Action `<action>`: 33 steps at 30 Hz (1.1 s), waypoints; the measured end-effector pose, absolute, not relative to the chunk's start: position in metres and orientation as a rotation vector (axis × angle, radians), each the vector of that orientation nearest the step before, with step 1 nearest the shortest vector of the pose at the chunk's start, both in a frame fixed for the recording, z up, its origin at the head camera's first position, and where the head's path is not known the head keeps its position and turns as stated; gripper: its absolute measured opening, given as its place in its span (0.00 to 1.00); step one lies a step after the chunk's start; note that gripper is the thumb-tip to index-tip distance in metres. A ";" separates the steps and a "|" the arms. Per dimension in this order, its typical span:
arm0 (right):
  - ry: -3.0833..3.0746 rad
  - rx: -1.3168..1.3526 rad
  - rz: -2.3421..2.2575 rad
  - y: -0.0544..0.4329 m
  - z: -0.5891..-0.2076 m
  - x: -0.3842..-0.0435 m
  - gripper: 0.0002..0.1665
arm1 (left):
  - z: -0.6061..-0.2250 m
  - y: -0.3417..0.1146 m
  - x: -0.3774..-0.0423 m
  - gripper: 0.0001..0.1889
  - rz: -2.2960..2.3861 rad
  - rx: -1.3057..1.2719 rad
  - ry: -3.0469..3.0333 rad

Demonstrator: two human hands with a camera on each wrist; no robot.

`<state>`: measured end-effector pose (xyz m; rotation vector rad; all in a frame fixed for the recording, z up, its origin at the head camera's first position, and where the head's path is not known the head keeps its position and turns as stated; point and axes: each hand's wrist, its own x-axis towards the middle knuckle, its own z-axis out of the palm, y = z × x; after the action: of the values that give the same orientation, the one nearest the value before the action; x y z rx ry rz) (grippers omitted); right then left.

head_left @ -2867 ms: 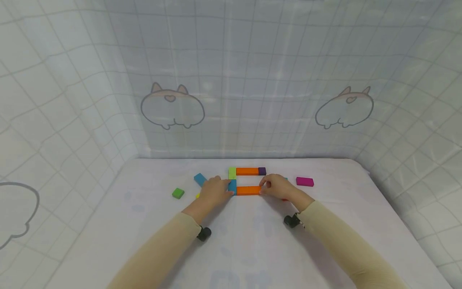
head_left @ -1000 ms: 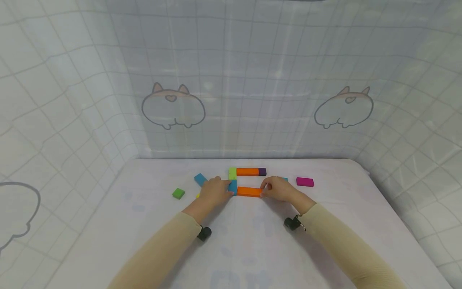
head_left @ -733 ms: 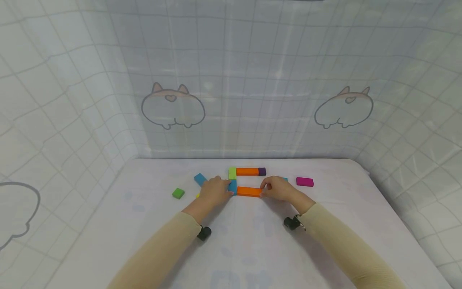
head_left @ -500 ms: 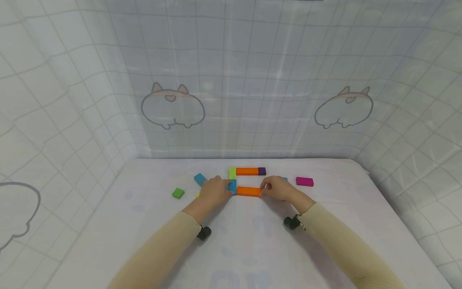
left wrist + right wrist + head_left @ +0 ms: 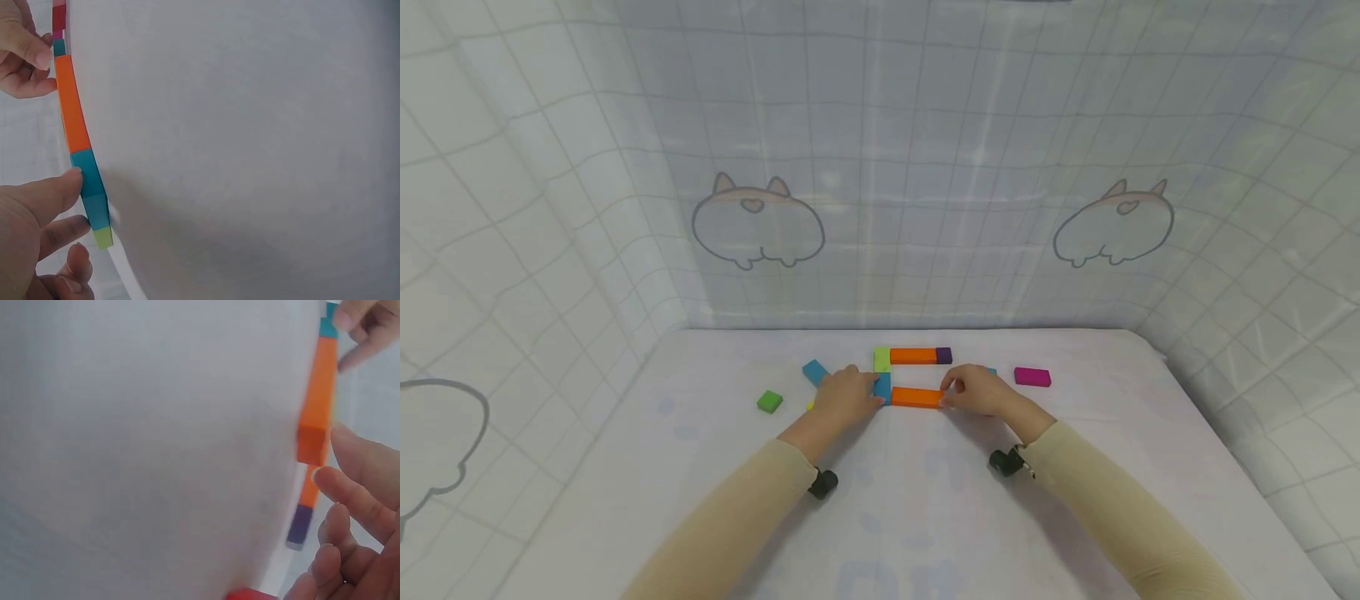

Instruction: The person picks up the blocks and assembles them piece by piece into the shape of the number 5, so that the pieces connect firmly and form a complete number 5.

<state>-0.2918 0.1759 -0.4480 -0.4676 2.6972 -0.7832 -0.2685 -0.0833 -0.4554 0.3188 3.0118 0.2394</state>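
Thumb and index finger of my left hand point(image 5: 844, 398) pinch a blue block point(image 5: 883, 388) at its two ends on the table. A lime block point(image 5: 882, 359) adjoins its far end. From the blue block's right side runs a long orange block point(image 5: 917, 397), slightly slanted, its right end nearer me. My right hand point(image 5: 981, 390) pinches that right end between thumb and index finger. Farther back, a second orange block point(image 5: 913, 356) lies between the lime block and a small dark purple block point(image 5: 943, 356). In the right wrist view, the orange block's end face point(image 5: 310, 445) shows beside the thumb.
On the left lie a green block point(image 5: 770, 402), another blue block point(image 5: 814, 372) and a mostly hidden yellow block point(image 5: 810, 406). Rightward are a magenta block point(image 5: 1032, 377) and a blue piece point(image 5: 992, 371) behind my right hand. A red block point(image 5: 250, 595) shows in the right wrist view.
Since the earliest frame, the front orange block's right end has shifted slightly towards me with my right hand. The left hand and the other blocks stay put; the last second shows hardly any movement.
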 end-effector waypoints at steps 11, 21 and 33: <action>2.773 -0.425 -0.788 0.197 -0.426 -0.301 0.16 | -0.455 -0.084 -0.268 0.28 0.232 0.312 2.998; 2.806 -0.304 -0.726 0.222 -0.426 -0.303 0.17 | -0.453 -0.084 -0.265 0.27 0.243 0.301 2.991; 2.778 -0.144 -0.749 0.240 -0.441 -0.314 0.19 | -0.453 -0.085 -0.266 0.28 0.260 0.297 2.985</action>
<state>-0.3144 0.2401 -0.4410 -0.1440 2.7782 -0.7485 -0.2664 -0.0849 -0.4525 0.2971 2.9847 0.2604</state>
